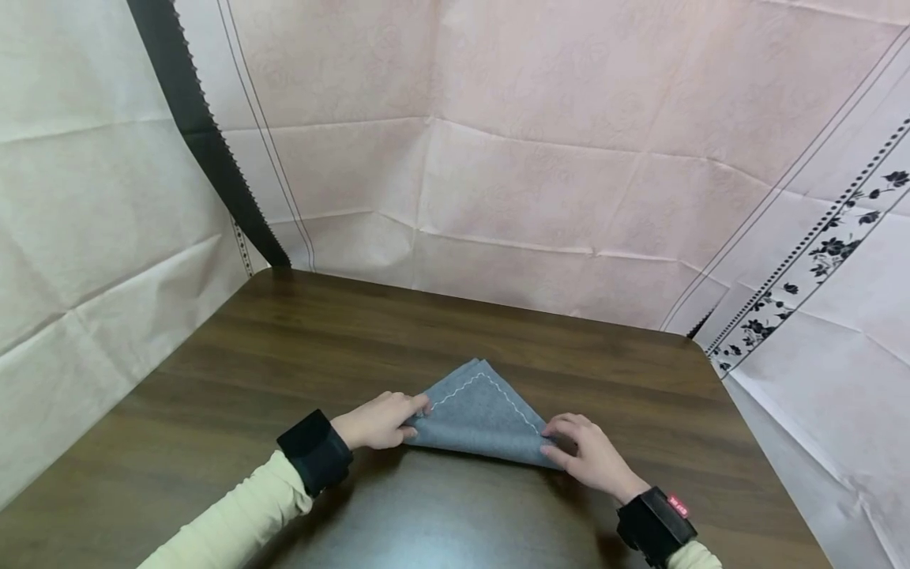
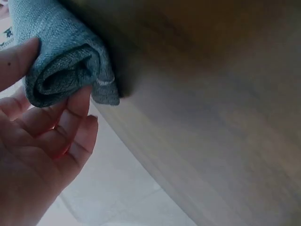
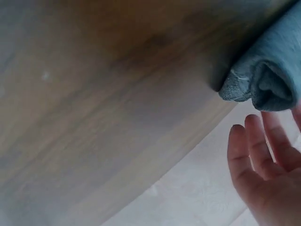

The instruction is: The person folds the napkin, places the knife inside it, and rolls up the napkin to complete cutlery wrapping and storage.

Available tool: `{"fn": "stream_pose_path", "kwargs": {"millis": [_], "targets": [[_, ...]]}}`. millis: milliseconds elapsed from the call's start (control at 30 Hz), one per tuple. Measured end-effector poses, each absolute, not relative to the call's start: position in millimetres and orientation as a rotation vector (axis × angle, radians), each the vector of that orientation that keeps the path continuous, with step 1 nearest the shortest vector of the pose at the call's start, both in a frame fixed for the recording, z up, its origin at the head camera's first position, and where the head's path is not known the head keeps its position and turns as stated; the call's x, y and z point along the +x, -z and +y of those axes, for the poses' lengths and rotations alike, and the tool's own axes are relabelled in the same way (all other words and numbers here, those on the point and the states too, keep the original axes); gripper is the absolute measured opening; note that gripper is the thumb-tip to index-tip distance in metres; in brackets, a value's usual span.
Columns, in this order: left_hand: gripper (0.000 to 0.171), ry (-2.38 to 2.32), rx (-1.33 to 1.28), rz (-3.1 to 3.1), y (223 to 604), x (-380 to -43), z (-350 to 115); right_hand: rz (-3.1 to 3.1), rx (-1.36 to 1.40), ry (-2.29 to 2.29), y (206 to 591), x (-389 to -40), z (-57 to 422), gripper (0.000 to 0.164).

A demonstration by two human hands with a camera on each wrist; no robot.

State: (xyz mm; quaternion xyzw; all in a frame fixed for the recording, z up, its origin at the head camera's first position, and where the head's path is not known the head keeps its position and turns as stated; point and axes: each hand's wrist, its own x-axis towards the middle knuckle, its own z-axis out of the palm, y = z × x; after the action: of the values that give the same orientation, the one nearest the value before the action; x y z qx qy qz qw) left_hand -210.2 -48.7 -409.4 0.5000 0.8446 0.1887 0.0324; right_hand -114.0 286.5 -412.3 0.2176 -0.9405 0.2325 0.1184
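Note:
A blue-grey cloth (image 1: 490,411) with a white stitched line lies on the table as a triangle, its point facing away from me. Its near edge is turned into a roll, and the coiled left end (image 2: 66,77) shows in the left wrist view. My left hand (image 1: 380,420) grips that end, thumb on one side and fingers on the other. At the other end of the roll, my right hand (image 1: 590,454) holds the cloth between thumb and fingers. The right wrist view shows the rolled end (image 3: 273,87) above several fingers; the right thumb is out of that view.
The cloth lies on a dark brown wooden table (image 1: 320,332) with rounded far corners. Creased pale sheeting (image 1: 526,190) hangs behind the table and at both sides, with a black strip (image 1: 206,134) on the left and a floral border (image 1: 817,261) on the right.

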Motion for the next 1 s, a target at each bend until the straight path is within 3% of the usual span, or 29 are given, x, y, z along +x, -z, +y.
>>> {"fn": "stream_pose_path", "kwargs": {"millis": [167,600,767,867,1000], "targets": [[0.022,-0.616,1.474,2.593,406,-216,-47,-2.737,0.659,-0.563,414,-116,285,0.027],[0.02,-0.447,1.172,2.751,402,-243,-31,-2.863,0.395,-0.687,413,-137,283,0.012],[0.004,-0.382,1.3,2.975,405,-245,-26,-2.79,0.289,-0.592,413,-141,279,0.008],[0.015,-0.359,1.445,3.038,405,-240,-27,-2.727,0.331,-0.546,413,-141,275,0.011],[0.015,-0.298,1.524,2.994,407,-232,-32,-2.705,0.387,-0.48,413,-139,274,0.008]]}}
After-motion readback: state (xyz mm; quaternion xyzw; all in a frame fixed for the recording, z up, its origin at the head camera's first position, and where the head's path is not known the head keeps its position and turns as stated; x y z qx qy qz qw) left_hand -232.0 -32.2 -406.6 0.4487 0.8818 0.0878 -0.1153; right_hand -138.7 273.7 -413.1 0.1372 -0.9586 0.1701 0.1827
